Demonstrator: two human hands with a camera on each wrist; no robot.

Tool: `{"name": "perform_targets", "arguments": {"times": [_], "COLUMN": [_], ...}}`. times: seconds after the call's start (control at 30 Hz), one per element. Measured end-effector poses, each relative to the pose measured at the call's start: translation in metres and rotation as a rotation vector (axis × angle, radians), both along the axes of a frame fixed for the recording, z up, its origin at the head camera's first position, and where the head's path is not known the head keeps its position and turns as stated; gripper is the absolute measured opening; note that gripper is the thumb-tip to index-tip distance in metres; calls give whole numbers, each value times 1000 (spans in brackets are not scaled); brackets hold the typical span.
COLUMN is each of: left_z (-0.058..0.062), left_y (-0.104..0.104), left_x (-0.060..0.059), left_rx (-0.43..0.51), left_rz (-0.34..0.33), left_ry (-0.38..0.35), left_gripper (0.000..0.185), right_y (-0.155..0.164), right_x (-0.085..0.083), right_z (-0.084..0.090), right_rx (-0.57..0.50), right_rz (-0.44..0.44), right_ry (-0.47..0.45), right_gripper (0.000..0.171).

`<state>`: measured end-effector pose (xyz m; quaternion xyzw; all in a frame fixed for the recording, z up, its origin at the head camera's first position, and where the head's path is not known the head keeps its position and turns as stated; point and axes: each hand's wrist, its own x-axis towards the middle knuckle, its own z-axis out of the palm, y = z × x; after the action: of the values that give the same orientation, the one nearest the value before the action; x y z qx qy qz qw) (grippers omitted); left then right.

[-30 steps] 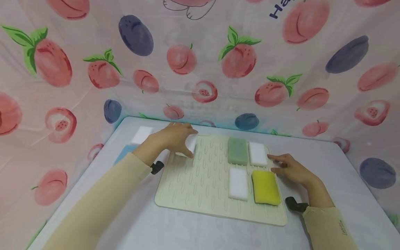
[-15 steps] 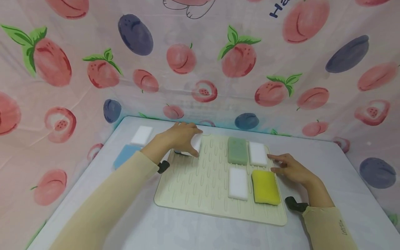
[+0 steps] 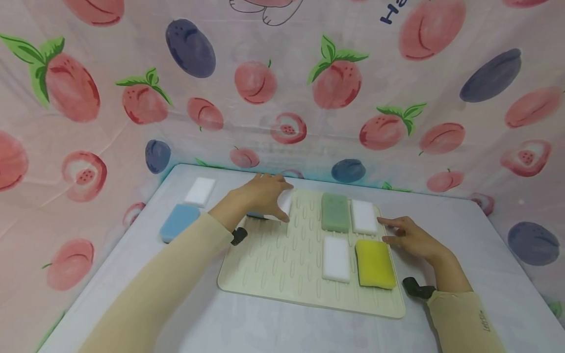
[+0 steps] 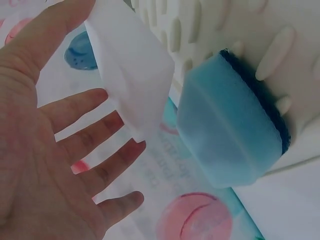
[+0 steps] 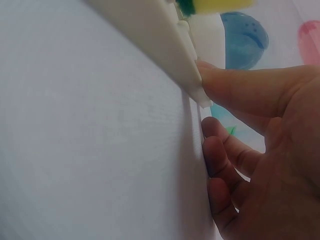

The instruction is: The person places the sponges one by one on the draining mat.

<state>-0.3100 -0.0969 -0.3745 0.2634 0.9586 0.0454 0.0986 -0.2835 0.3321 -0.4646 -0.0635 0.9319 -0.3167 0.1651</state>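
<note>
White sponge point(image 3: 284, 203) tilted on edge, long axis steeply slanted, between left hand's point(image 3: 260, 196) spread fingers point(image 4: 75, 107).

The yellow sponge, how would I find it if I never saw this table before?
Look for the big cream mat with little ridges in the middle of the table. Go to the mat's near right corner, just in front of the right hand. The yellow sponge lies flat there beside a white block, and it is the only yellow thing.
</note>
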Motion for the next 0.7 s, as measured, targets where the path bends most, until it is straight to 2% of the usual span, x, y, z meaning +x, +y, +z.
{"name": "perform_targets", "arguments": {"times": [0.37, 0.7], "left_z": [-3, -14], "left_y": [11, 19], "left_x": [-3, -9], "left_rx": [-42, -34], "left_rz": [-11, -1], "left_ry": [2, -13], "left_gripper": [96, 96], "right_y": [0, -2], "right_x": [0, 2], "right_z": [1, 3], "right_rx": [-14, -11], "right_rz": [-4, -12], "right_ry": [-11, -13], "right_gripper": [69, 69]}}
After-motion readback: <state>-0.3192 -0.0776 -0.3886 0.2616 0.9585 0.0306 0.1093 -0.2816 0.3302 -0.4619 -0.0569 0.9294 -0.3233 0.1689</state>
